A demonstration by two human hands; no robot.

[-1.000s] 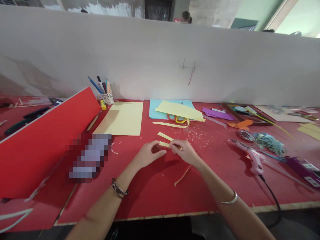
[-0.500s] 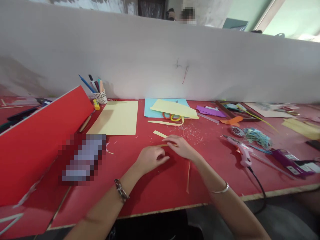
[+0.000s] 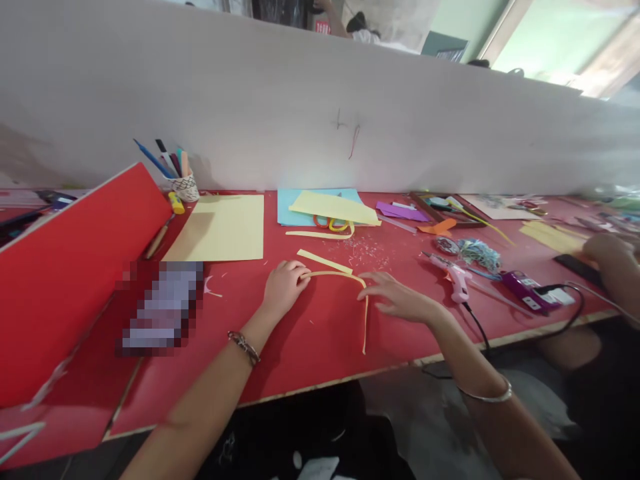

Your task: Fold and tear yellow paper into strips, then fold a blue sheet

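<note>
A narrow yellow paper strip (image 3: 334, 273) arches between my hands and bends down at its right, its tail hanging toward the table's front edge. My left hand (image 3: 285, 287) pinches the strip's left end between thumb and fingers. At the bend, my right hand (image 3: 397, 295) has its fingers stretched and apart around the strip; whether they touch it is hard to tell. Just behind lies a short pale yellow paper strip (image 3: 325, 261), flat on the red table (image 3: 310, 353). Farther back is a curled pale strip (image 3: 315, 235), beside scissors (image 3: 339, 225) partly covered by yellow paper (image 3: 335, 207).
To the right lie a pink glue gun (image 3: 456, 279), a purple power strip (image 3: 530, 293) and tangled thread (image 3: 479, 255). A red board (image 3: 85, 280) leans at left, near a blurred phone-like object (image 3: 165, 303) and a pen cup (image 3: 184, 187). Another person's arm (image 3: 613, 260) rests at far right.
My hands have moved apart, the left one to the strip's left end, baring the arched strip between them. The view has swung right, bringing another person's arm into sight.
</note>
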